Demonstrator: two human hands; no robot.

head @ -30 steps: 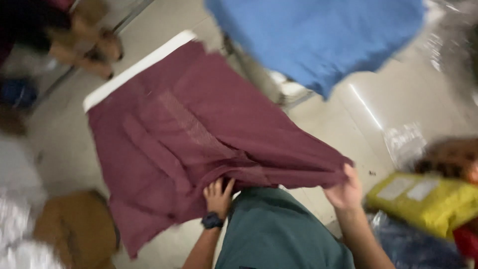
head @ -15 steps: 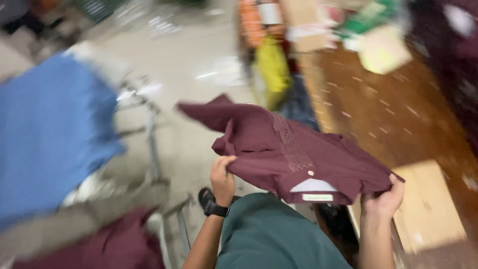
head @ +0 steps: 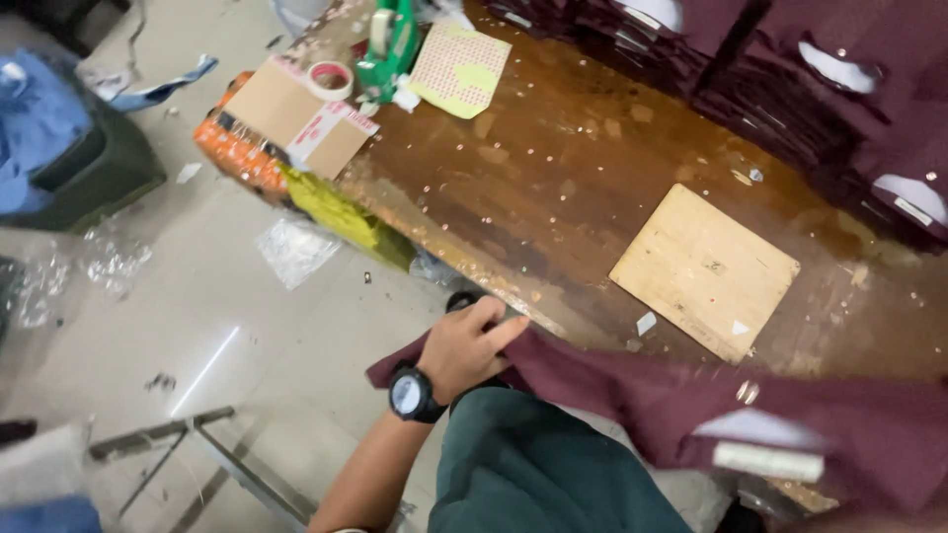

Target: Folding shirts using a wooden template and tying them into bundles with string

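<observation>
My left hand (head: pixel 472 345), with a dark watch on the wrist, grips the left end of a maroon shirt (head: pixel 632 395) at the near edge of a worn wooden table (head: pixel 573 188). The shirt stretches to the right, collar and white label (head: pixel 765 444) showing near the lower right. My right hand is out of the frame. A thin plywood board (head: pixel 703 268) lies flat on the table just beyond the shirt.
Stacks of folded maroon shirts (head: pixel 839 89) fill the table's far right. A tape roll (head: pixel 330 79), green tape dispenser (head: pixel 387 44), small boxes (head: pixel 326 138) and a sticker sheet (head: pixel 459 67) sit at its left end. Blue cloth (head: pixel 35 128) lies left; metal frame (head: pixel 207 454) below.
My view has swung from the floor to the table. The maroon shirt, held up in both hands before, now hangs low at the table's near edge, and my right hand has left the frame.
</observation>
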